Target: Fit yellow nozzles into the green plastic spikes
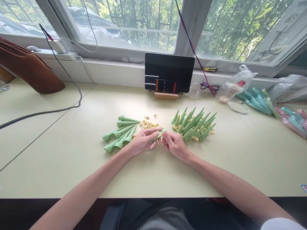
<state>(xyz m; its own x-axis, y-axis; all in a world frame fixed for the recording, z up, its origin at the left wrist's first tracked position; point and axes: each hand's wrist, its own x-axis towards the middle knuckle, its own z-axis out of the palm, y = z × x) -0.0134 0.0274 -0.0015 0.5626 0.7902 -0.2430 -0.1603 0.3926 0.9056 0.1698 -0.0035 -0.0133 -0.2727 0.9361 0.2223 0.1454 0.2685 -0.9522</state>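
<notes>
My left hand (146,140) is closed around a green plastic watering spike (154,138), which lies slantwise in its fingers. A small yellow valve (160,135) shows at the spike's side. My right hand (174,144) pinches at the outer end of that valve, its fingertips partly hiding it. Several loose green spikes (122,134) lie fanned out beside my left hand, with their wide ends to the left. Beyond my hands is a small heap of yellow valves (151,124). To the right stand rows of green spikes with yellow valves in them (194,124), points up.
A phone (167,86) showing a timer leans on a black tablet (170,68) at the back. At the right lie plastic bags (236,83), a coiled white cable (238,108) and blue and pink plastic items (257,100). A black cable (40,112) crosses the table's left side.
</notes>
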